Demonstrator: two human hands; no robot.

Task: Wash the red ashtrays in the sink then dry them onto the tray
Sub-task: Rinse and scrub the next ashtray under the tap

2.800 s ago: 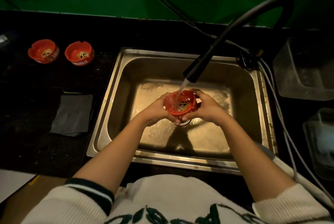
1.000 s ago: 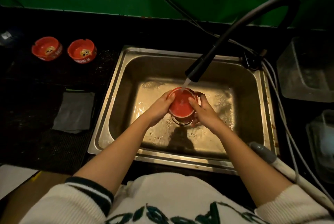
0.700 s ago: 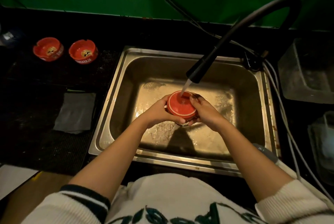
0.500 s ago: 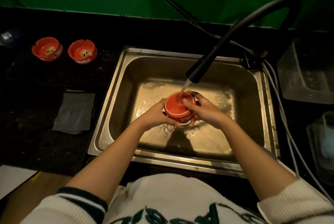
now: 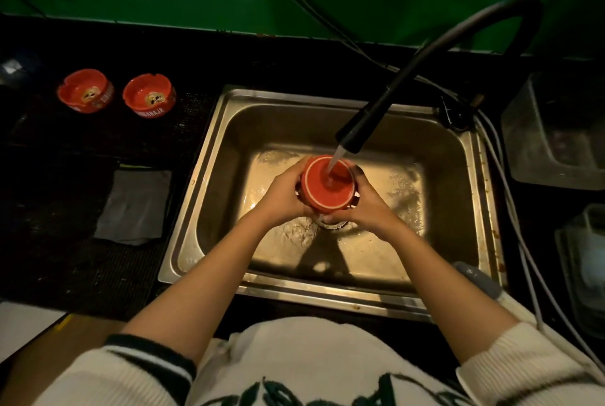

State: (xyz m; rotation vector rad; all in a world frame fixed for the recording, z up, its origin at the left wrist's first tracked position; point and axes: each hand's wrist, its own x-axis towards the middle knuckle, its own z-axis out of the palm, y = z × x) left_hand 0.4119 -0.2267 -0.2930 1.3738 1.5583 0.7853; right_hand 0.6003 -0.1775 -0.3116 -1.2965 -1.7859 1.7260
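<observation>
Both hands, left hand point(image 5: 284, 196) and right hand point(image 5: 366, 206), clasp an upturned red ashtray point(image 5: 328, 184) between them over the sink point(image 5: 209, 156), each grip closed on its sides as the faucet point(image 5: 363, 125) stream strikes its base just above the fingers. Two more ashtrays point(image 5: 85, 90) point(image 5: 149, 100) wait on the bench well to the left of the grips, beyond a grey cloth point(image 5: 134, 207). Wet glaze could let the piece slip and chip on the steel below.

Both hands, left hand point(image 5: 281, 197) and right hand point(image 5: 366, 206), hold an upturned red ashtray point(image 5: 327, 184) under the running faucet point(image 5: 360, 132) over the sink point(image 5: 203, 196).
</observation>
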